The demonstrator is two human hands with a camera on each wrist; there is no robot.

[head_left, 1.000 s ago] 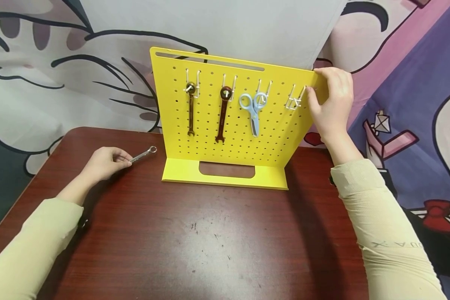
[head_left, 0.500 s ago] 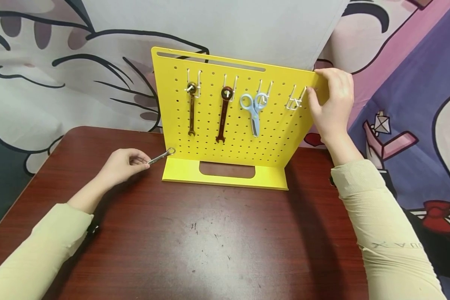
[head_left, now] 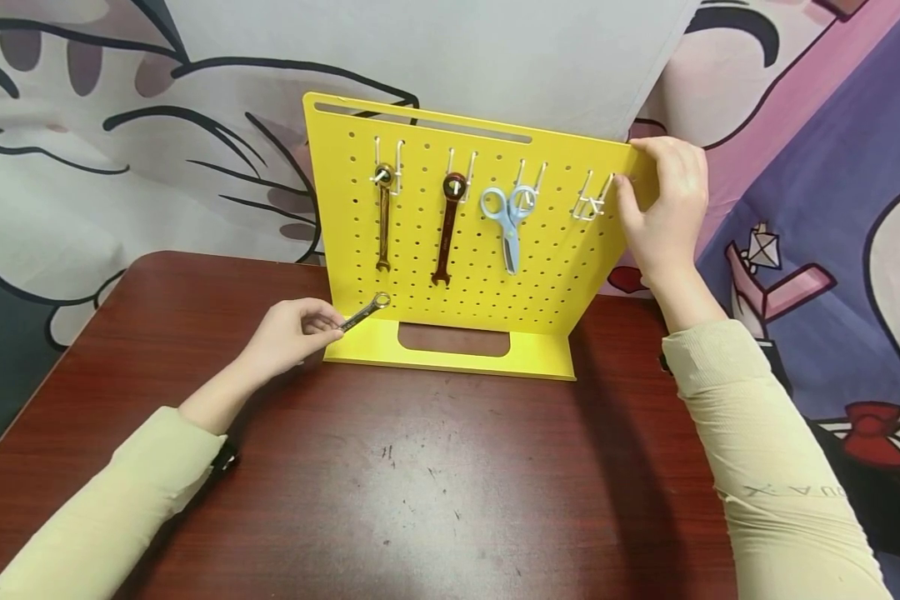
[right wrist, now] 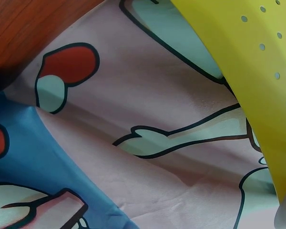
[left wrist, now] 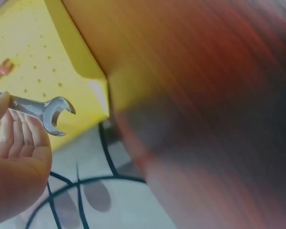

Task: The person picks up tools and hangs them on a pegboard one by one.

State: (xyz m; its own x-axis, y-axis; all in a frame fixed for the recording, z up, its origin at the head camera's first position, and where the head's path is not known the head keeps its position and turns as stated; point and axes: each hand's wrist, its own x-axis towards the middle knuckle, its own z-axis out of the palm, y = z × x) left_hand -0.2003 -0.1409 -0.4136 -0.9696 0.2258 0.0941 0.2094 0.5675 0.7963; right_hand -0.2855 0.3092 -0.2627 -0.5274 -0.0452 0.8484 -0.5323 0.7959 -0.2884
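Note:
My left hand pinches a silver combination wrench between thumb and fingers, its ring end pointing up and right in front of the lower left of a yellow pegboard. In the left wrist view the open jaw end of the wrench sticks out past the fingers. My right hand grips the upper right edge of the pegboard, thumb on the front face. Two dark wrenches, a left one and a middle one, hang from white hooks. Light blue scissors hang right of them.
A white hook with nothing on it sits at the board's right, near my right thumb. The pegboard stands on a yellow base on a reddish-brown table. Cartoon-printed cloth hangs close behind.
My left hand has carried the silver wrench to the right, from the table left of the pegboard to in front of its lower left corner. The right hand stays on the board's edge.

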